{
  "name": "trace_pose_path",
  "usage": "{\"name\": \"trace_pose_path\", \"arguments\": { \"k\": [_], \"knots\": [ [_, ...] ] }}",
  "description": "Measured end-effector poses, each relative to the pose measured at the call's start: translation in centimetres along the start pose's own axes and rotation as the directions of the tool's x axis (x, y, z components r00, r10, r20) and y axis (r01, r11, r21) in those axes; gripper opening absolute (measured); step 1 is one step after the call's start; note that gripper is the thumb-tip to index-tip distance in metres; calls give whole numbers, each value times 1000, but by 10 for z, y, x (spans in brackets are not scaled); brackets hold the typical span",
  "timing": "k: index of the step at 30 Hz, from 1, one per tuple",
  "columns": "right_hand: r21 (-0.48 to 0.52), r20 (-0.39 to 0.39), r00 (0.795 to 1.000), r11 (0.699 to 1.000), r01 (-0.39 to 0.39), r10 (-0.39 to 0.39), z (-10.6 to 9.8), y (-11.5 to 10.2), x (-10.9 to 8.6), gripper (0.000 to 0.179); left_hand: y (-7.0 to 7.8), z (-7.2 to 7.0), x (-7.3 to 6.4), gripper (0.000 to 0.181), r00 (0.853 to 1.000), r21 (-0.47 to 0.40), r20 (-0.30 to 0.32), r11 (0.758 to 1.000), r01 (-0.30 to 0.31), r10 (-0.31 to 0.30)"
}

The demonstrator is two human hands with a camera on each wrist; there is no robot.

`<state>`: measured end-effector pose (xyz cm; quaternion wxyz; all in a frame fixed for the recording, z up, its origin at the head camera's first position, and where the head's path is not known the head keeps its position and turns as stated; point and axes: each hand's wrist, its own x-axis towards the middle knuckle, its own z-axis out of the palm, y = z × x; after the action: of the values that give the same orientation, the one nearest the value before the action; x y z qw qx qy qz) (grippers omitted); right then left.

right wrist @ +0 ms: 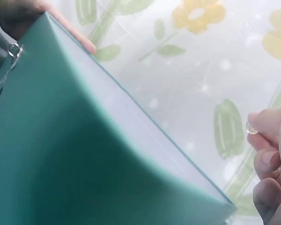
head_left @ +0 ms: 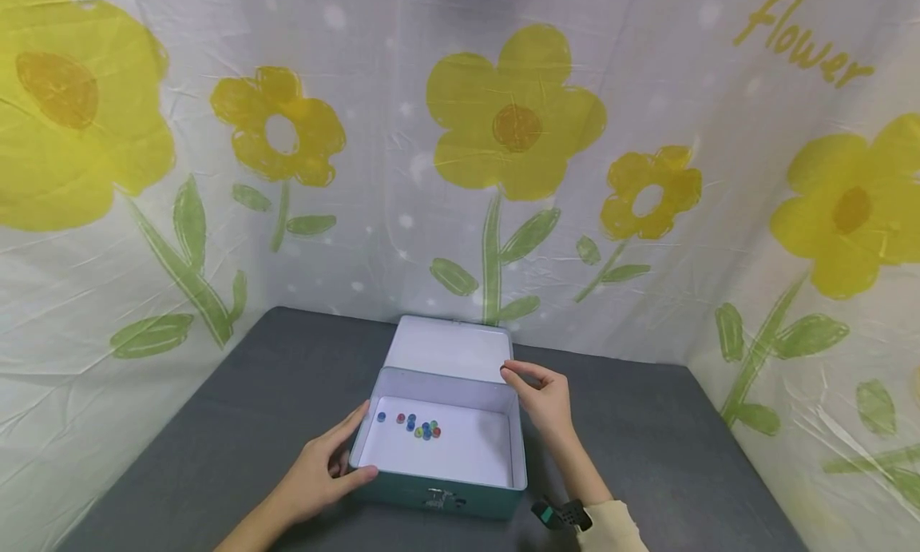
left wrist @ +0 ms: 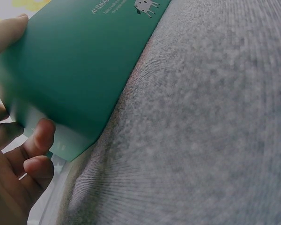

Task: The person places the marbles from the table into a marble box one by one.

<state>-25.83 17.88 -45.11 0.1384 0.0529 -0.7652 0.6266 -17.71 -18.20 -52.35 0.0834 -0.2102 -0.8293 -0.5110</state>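
Note:
A green tin box (head_left: 440, 500) with a white inside stands in the middle of the table, its lid (head_left: 449, 344) folded back. Several small coloured glass marbles (head_left: 427, 431), blue, red and green, lie on its floor, mostly clustered left of centre; one blue marble (head_left: 382, 417) sits apart near the left wall. My left hand (head_left: 316, 472) grips the box's left side, thumb at the front rim and fingers along the side. Above the box's right rear corner, my right hand (head_left: 542, 396) pinches a small clear marble (right wrist: 251, 128) between thumb and forefinger.
The dark grey table (head_left: 647, 448) extends on both sides of the box. A white cloth (head_left: 381, 240) printed with yellow flowers hangs behind it and along the sides. A dark watch (head_left: 563, 514) is on the right wrist, by a pale sleeve (head_left: 611, 528).

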Motion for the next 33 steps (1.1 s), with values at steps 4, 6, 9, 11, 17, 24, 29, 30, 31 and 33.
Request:
{"name": "trace_pose_path", "arguments": {
  "k": [4, 6, 9, 11, 17, 24, 29, 30, 31, 33],
  "knots": [
    [22, 24, 999, 1000, 21, -21, 7, -2, 2, 23, -2, -1, 1, 87, 1000, 8, 0, 1000, 9, -9],
    [21, 31, 999, 999, 24, -25, 10, -5, 3, 22, -2, -1, 1, 87, 1000, 6, -1, 1000, 6, -6],
    [21, 42, 999, 999, 24, -25, 15, -10, 3, 23, -2, -1, 2, 87, 1000, 8, -2, 1000, -2, 2],
    [25, 50, 998, 999, 23, -24, 19, -12, 3, 24, -1, -1, 2, 86, 1000, 8, -3, 1000, -8, 8],
    [50, 70, 997, 998, 31, -34, 26, -13, 4, 26, -1, 0, 1, 86, 1000, 2, 2, 1000, 2, -2],
    [38, 97, 995, 999, 33, -37, 33, -16, 3, 24, -1, 0, 0, 86, 1000, 6, 0, 1000, -7, 7],
    [3, 106, 994, 1000, 26, -26, 38, -15, 2, 21, -1, 1, -1, 86, 1000, 0, 1, 1000, -21, 21],
    [-3, 110, 994, 1000, 27, -27, 39, -14, 2, 20, 0, 1, -1, 86, 1000, -2, 0, 1000, -22, 22],
    [-10, 116, 993, 1000, 30, -28, 40, -12, 2, 20, 0, 1, -1, 86, 1000, -4, 0, 1000, -21, 21],
    [-15, 139, 990, 999, 40, -37, 41, -10, 2, 20, 1, 1, 0, 86, 1000, -4, 0, 1000, -24, 24]
  ]
}}
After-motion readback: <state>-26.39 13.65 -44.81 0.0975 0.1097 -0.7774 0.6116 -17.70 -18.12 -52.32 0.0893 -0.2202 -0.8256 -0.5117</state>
